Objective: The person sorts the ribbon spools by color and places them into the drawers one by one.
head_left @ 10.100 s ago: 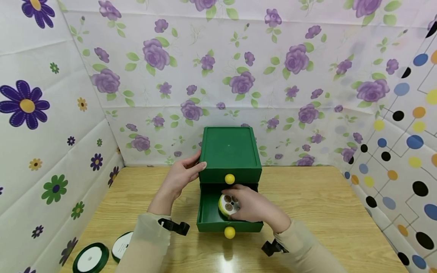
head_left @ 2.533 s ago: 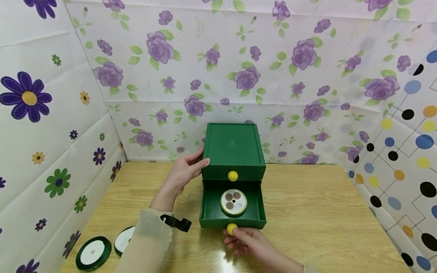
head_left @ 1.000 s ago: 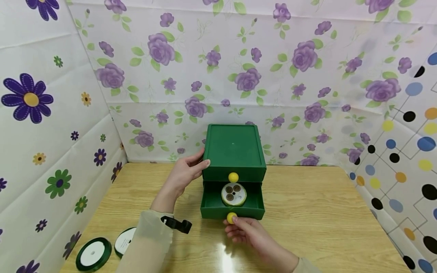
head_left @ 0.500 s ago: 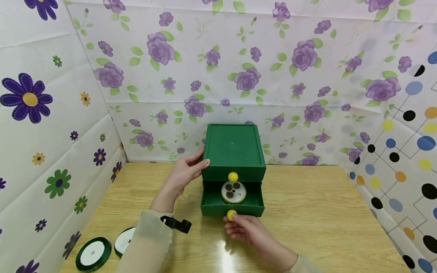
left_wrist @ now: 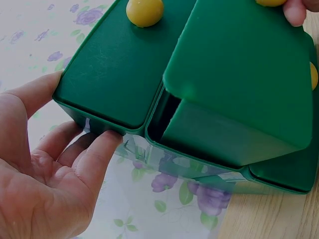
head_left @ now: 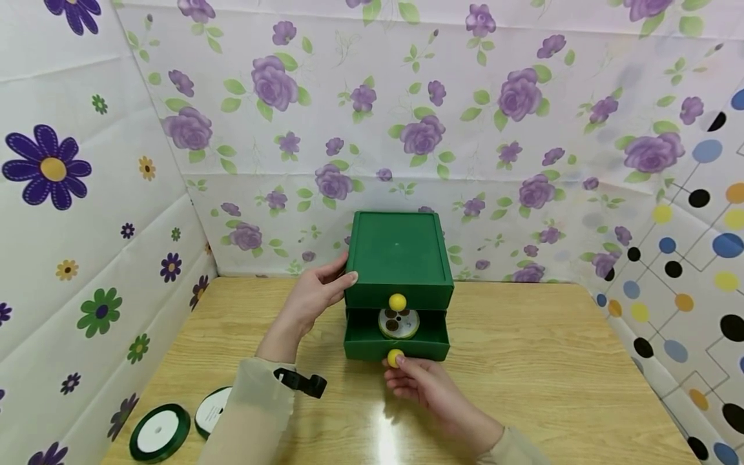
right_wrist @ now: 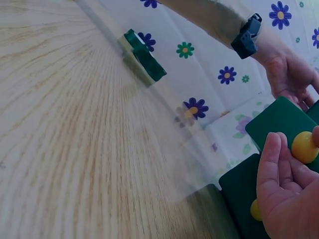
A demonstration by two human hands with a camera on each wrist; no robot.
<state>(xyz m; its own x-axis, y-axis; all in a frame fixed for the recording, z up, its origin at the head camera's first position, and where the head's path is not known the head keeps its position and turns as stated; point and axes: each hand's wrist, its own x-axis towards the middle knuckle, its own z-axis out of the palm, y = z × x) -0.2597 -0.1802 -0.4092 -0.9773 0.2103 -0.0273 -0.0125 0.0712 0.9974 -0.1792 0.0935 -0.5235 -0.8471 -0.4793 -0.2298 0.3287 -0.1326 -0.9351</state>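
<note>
A green drawer cabinet (head_left: 401, 248) with yellow knobs stands on the table. Its middle drawer (head_left: 427, 349) is partly pulled out. In that drawer lies a round ribbon spool (head_left: 407, 323), white with brown circles and a yellow rim, its back edge covered by the upper drawer. My right hand (head_left: 433, 391) pinches the yellow drawer knob (head_left: 394, 358) between thumb and fingers. Against the cabinet's upper left side rests my left hand (head_left: 310, 297), thumb at the front corner. In the left wrist view, the left hand (left_wrist: 60, 169) touches the cabinet's edge with its fingertips.
Two green ribbon spools with white faces lie at the table's front left: one spool (head_left: 159, 433) in full view, the other spool (head_left: 210, 410) partly behind the left sleeve. Patterned cloth walls (head_left: 279, 213) enclose the wooden table (head_left: 523, 361) at the back and sides.
Ten seconds ago my right hand held the yellow-rimmed spool inside the drawer. Since then it has let go, grasped the knob and pushed the drawer further in. The left hand keeps its place.
</note>
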